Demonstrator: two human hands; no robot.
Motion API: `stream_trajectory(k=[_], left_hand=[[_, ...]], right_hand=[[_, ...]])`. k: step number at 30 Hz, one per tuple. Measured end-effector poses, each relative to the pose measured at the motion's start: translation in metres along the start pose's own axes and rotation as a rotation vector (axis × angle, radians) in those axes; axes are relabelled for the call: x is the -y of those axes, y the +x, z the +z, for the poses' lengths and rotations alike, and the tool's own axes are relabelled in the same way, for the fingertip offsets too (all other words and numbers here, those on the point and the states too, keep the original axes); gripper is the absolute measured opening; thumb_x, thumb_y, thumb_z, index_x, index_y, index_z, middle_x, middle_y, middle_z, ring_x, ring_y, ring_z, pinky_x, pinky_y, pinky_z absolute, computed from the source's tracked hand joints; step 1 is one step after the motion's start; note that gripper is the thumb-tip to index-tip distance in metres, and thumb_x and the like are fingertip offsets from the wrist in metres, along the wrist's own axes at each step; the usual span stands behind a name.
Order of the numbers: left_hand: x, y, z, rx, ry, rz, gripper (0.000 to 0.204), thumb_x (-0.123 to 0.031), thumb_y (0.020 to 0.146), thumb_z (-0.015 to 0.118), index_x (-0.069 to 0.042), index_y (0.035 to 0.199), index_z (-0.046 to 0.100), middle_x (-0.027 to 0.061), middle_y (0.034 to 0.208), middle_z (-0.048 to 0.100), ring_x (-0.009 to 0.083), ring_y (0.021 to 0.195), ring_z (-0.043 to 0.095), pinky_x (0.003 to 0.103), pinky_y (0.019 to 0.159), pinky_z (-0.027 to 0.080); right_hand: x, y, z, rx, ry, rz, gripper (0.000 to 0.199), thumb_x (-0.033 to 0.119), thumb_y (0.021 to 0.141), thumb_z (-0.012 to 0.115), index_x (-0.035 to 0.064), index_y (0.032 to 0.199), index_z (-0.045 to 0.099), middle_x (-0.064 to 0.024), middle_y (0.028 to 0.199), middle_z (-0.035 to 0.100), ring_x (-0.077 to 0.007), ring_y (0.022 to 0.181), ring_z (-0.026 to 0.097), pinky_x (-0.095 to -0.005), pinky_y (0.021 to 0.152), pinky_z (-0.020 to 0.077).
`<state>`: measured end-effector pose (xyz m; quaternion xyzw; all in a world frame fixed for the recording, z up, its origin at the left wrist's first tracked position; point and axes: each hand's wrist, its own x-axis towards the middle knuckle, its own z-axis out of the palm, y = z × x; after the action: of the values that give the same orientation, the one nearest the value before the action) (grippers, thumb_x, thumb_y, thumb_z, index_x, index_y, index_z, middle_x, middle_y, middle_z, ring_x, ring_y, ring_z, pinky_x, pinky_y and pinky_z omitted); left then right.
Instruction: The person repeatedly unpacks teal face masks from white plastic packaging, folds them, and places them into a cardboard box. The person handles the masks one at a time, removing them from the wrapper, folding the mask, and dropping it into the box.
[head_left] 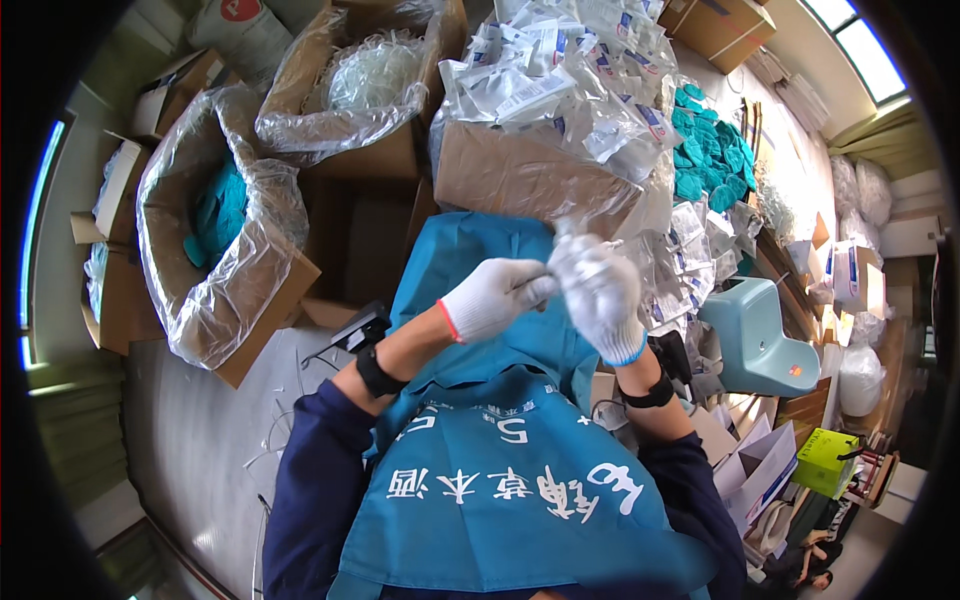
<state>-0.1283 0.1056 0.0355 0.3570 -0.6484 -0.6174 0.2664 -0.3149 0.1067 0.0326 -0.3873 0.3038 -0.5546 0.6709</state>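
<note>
Here the room is crowded: a grey floor (pixel 200 440) carries cardboard boxes, the nearest box (pixel 225 250) lined with clear plastic and holding teal items. Ahead, another box (pixel 520 175) overflows with a heap of clear sealed packets (pixel 570 70). A pale blue stool (pixel 755 335) stands at right. Over the teal apron (pixel 500 330), the left hand (pixel 495 295) and right hand (pixel 600 285), both white-gloved, meet, pinching a small clear packet (pixel 565 235) together.
</note>
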Motion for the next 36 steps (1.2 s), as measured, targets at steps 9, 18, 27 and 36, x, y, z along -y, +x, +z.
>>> stream_trajectory(k=[9, 18, 27, 36], left_hand=[[-0.037, -0.064, -0.015, 0.447, -0.021, 0.049, 0.030, -0.028, 0.097, 0.067, 0.001, 0.088, 0.066, 0.0113, 0.077, 0.064, 0.0189, 0.070, 0.060, 0.033, 0.068, 0.050], [-0.011, -0.087, -0.091, -0.258, -0.927, -0.205, 0.028, -0.023, 0.101, 0.045, -0.012, 0.075, 0.041, -0.0036, 0.062, 0.034, 0.0073, 0.050, 0.031, 0.023, 0.047, 0.027], [0.039, 0.008, 0.031, -0.024, -0.546, -0.109, 0.051, -0.046, 0.105, 0.042, -0.003, 0.104, 0.069, -0.0025, 0.082, 0.056, 0.0081, 0.069, 0.046, 0.022, 0.066, 0.040], [0.030, -0.020, 0.050, 0.176, -0.417, 0.058, 0.054, -0.053, 0.105, 0.041, -0.006, 0.091, 0.063, -0.0020, 0.080, 0.051, 0.0092, 0.071, 0.040, 0.025, 0.067, 0.037]], right_hand=[[0.056, -0.068, 0.025, 0.498, -0.456, 0.715, 0.028, 0.021, 0.096, 0.069, 0.0052, 0.073, 0.068, 0.0080, 0.065, 0.054, -0.0004, 0.058, 0.044, -0.0211, 0.051, 0.0352], [0.088, -0.057, -0.013, -0.271, 0.294, 0.472, 0.035, 0.032, 0.104, 0.045, 0.0202, 0.071, 0.040, 0.0064, 0.051, 0.028, -0.0104, 0.040, 0.033, -0.0285, 0.041, 0.0293], [0.055, -0.008, -0.005, -0.091, 0.612, 0.407, 0.050, 0.033, 0.106, 0.042, 0.0217, 0.058, 0.033, 0.0064, 0.047, 0.021, -0.0094, 0.035, 0.018, -0.0276, 0.036, 0.0182], [0.033, 0.009, -0.030, -0.179, 0.757, 0.409, 0.057, 0.033, 0.105, 0.045, 0.0239, 0.052, 0.028, 0.0075, 0.043, 0.018, -0.0096, 0.033, 0.015, -0.0280, 0.034, 0.0159]])
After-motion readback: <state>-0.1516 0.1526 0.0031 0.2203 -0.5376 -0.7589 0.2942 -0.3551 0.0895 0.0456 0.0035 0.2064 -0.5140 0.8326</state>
